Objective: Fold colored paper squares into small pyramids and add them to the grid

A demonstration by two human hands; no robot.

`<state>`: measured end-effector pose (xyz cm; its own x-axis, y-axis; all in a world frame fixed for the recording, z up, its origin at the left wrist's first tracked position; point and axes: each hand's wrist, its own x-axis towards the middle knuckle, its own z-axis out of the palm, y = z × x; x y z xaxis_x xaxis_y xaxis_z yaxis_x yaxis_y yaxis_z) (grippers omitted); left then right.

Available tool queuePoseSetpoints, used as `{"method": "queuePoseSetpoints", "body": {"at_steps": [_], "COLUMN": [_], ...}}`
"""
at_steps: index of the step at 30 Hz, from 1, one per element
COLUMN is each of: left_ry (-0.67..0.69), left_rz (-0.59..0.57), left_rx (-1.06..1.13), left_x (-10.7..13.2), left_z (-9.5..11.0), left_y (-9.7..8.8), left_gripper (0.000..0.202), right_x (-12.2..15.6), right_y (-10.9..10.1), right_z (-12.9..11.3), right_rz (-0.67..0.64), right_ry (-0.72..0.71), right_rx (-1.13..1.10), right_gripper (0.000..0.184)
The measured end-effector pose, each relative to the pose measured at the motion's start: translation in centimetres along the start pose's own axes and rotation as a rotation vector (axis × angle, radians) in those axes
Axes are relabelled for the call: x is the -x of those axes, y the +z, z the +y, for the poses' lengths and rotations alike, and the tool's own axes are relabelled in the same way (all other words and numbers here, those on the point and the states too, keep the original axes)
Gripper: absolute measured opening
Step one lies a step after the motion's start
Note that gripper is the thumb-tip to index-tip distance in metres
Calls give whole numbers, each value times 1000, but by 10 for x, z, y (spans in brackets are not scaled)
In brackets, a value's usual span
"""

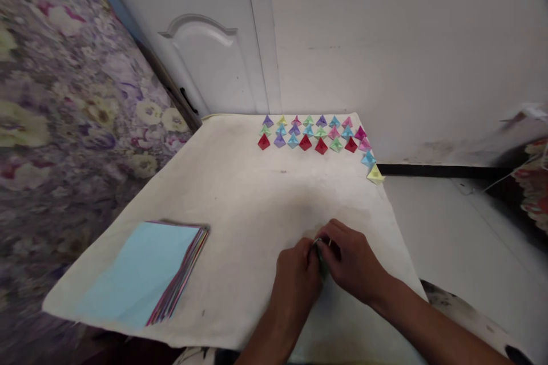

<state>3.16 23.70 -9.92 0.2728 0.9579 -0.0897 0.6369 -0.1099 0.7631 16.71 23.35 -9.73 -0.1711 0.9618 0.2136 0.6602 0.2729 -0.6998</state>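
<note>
Close together over the near right part of the cloth-covered table, my two hands meet fingertip to fingertip. Between them shows a sliver of small green folded paper, mostly hidden by the fingers. My left hand is closed on its left side. On the other side, my right hand pinches at its upper edge with thumb and forefinger. Several small folded paper pieces, such as a red one and a yellow one, stand in rows along the far edge and down the right edge.
A stack of coloured paper sheets, light blue on top, lies at the table's left front. Behind the table are a white cabinet and a pale wall. A floral curtain hangs along the left side.
</note>
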Motion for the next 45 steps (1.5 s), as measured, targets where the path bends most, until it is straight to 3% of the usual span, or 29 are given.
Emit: {"method": "queuePoseSetpoints", "body": {"at_steps": [7, 13, 32, 40, 45], "left_ry": [12, 3, 28, 6, 8], "left_rz": [0, 17, -32, 1, 27], "left_rx": [-33, -27, -42, -30, -108], "left_x": [1, -1, -1, -2, -1], "left_z": [1, -1, 4, 2, 1], "left_y": [1, -2, -4, -6, -6], "left_gripper": [28, 27, 27, 24, 25], "right_x": [-2, -3, -1, 0, 3], "right_y": [1, -5, -2, -5, -5], "right_z": [3, 4, 4, 2, 0], "right_rz": [8, -18, 40, -27, -81], "right_ry": [34, 95, 39, 77, 88], "right_rx": [-20, -133, 15, -67, 3], "right_gripper": [15, 2, 12, 7, 12]}}
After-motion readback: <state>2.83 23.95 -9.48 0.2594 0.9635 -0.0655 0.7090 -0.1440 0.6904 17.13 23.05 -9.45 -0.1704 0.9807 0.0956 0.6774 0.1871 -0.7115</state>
